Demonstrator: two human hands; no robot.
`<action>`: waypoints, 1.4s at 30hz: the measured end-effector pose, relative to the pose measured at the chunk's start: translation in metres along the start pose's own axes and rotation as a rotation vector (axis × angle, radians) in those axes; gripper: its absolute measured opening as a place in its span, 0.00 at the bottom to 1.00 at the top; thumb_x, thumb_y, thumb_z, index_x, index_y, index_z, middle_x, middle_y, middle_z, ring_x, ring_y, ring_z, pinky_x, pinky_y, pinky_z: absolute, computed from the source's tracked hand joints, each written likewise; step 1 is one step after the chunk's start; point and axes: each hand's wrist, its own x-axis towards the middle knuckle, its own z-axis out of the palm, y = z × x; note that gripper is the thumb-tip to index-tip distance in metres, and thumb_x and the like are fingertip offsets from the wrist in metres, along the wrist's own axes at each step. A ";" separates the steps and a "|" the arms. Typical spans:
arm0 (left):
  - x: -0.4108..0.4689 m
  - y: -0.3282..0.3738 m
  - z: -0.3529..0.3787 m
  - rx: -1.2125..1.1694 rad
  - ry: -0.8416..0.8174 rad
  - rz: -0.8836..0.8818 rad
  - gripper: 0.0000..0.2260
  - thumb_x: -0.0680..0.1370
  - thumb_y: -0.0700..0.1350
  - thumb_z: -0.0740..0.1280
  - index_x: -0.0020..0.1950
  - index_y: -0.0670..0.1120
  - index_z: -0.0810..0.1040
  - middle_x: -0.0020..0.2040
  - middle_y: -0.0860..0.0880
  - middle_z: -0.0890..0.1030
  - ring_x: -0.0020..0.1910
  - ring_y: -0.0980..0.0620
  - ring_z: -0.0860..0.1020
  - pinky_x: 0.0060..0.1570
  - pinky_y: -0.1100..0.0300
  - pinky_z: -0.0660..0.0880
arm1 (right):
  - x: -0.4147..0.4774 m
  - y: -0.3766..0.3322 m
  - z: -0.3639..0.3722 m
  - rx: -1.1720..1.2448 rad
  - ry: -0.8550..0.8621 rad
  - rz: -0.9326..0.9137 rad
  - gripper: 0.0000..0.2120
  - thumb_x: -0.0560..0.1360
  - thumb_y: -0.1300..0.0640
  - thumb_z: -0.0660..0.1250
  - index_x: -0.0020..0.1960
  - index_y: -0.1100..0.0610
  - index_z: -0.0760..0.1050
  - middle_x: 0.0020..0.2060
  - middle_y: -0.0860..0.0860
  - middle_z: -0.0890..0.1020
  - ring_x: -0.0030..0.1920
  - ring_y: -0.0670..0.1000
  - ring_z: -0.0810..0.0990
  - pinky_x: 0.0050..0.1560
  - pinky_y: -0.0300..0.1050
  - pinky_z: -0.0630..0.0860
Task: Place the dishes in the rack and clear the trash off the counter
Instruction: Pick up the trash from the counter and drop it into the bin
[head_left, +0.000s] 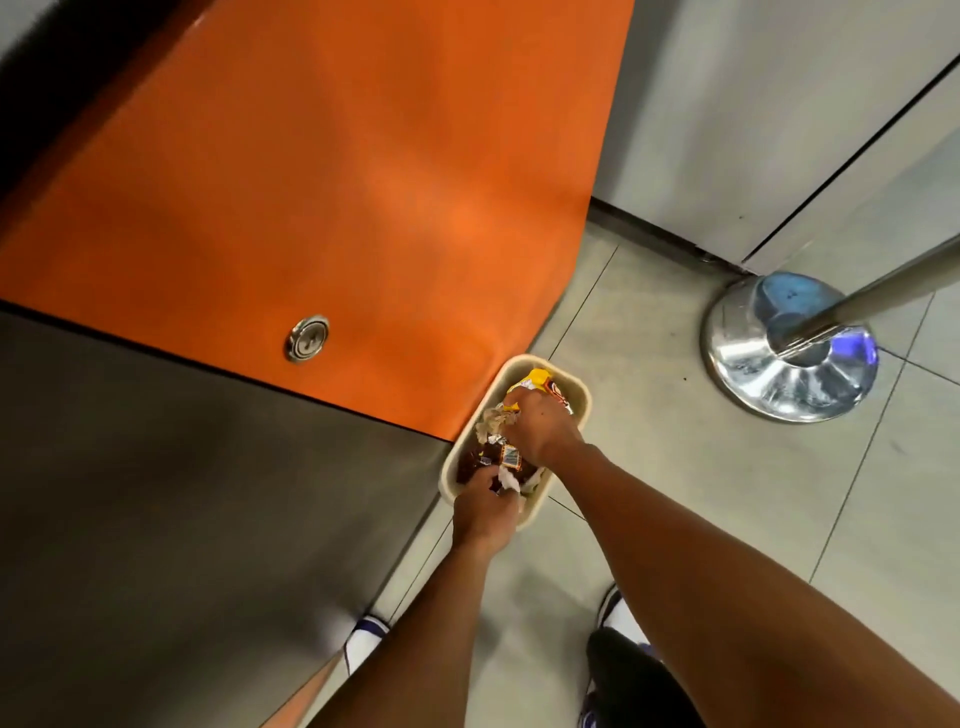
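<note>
A small cream trash bin (577, 387) stands on the tiled floor against the orange cabinet front. It holds crumpled wrappers: a yellow packet (539, 378), pale crumpled paper (491, 420) and a dark wrapper with a barcode (508, 456). My left hand (485, 506) is over the bin's near end, its fingers closed on white crumpled paper (509, 480). My right hand (540, 428) reaches down into the middle of the bin, fingers closed among the wrappers. Much of the bin's inside is hidden by both hands.
An orange cabinet front (322, 197) with a round metal lock (306, 338) rises to the left, a dark grey panel (171, 499) below it. A chrome stanchion base (789, 353) with its pole stands on the floor at right. My shoes (615, 616) show at the bottom.
</note>
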 end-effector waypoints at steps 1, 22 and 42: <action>0.000 0.000 -0.002 0.025 -0.008 -0.003 0.18 0.80 0.47 0.65 0.70 0.49 0.75 0.66 0.48 0.80 0.62 0.46 0.79 0.54 0.61 0.72 | -0.001 0.002 -0.002 -0.001 -0.008 -0.003 0.20 0.80 0.56 0.68 0.71 0.54 0.74 0.67 0.57 0.78 0.68 0.58 0.76 0.66 0.48 0.72; -0.327 0.191 -0.158 -0.495 -0.021 0.249 0.08 0.82 0.41 0.67 0.55 0.53 0.81 0.58 0.49 0.82 0.56 0.51 0.81 0.41 0.61 0.82 | -0.319 -0.117 -0.224 0.468 0.349 -0.237 0.12 0.81 0.61 0.66 0.62 0.49 0.78 0.47 0.48 0.84 0.42 0.43 0.83 0.45 0.42 0.80; -0.553 0.148 -0.477 -0.284 0.483 0.657 0.22 0.79 0.66 0.62 0.73 0.69 0.67 0.74 0.66 0.68 0.71 0.61 0.70 0.66 0.64 0.70 | -0.496 -0.464 -0.241 0.141 0.055 -0.874 0.09 0.83 0.45 0.64 0.62 0.38 0.76 0.54 0.37 0.83 0.56 0.34 0.79 0.49 0.24 0.73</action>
